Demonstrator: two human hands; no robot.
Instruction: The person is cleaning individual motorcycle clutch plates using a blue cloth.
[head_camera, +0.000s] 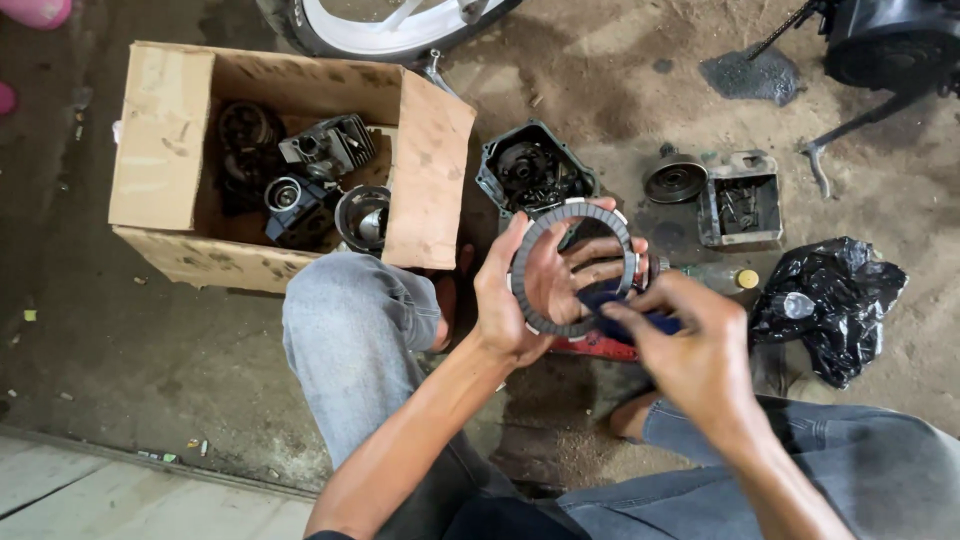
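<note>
Head view shows us crouched over a dirty concrete floor (130, 360), knees in grey jeans at either side. Our left hand (515, 295) is closed around a flat, dark toothed ring (527, 300), a clutch-type disc, held upright at its lower left rim with the fingers showing through its open centre. Our right hand (690, 350) pinches a dark blue cloth (600, 300) and presses it against the ring's lower right edge, so both hands meet on the ring above the floor, between our knees.

Just beyond the ring lies a dark engine cover (535, 175) with gears visible inside. To its right sits a round pulley-like part (675, 182), and beside that a small square metal tray (742, 208) of bolts. A crumpled black plastic bag (825, 300) lies further right, near a small bottle with a yellow cap (746, 279). On the left stands an open cardboard box (165, 150) holding a finned cylinder (330, 148) and other engine parts. A white wheel rim (390, 25) shows at the top edge. Something red lies under our hands, mostly hidden.
</note>
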